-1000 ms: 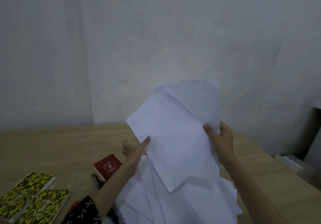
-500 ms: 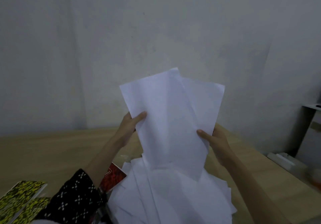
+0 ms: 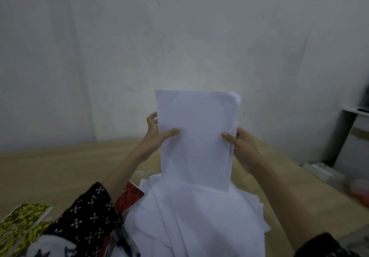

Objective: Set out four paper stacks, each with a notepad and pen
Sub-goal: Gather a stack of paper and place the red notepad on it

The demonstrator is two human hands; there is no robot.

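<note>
I hold a bundle of white sheets upright above the table, its edges squared. My left hand grips its left edge and my right hand grips its right edge, thumbs on the front. Below it a loose, untidy heap of white paper lies on the wooden table. A red notepad pokes out from under my left forearm. Two yellow-and-black notepads lie at the lower left. A dark pen shows by my left sleeve.
A grey wall stands close behind the table. A white cabinet sits at the right, with a white block and a blurred red object near the table's right edge.
The fanned, skewed sheets have been drawn together into one squared upright bundle. My left hand moved from under the sheets to grip the left edge; both hands rose.
</note>
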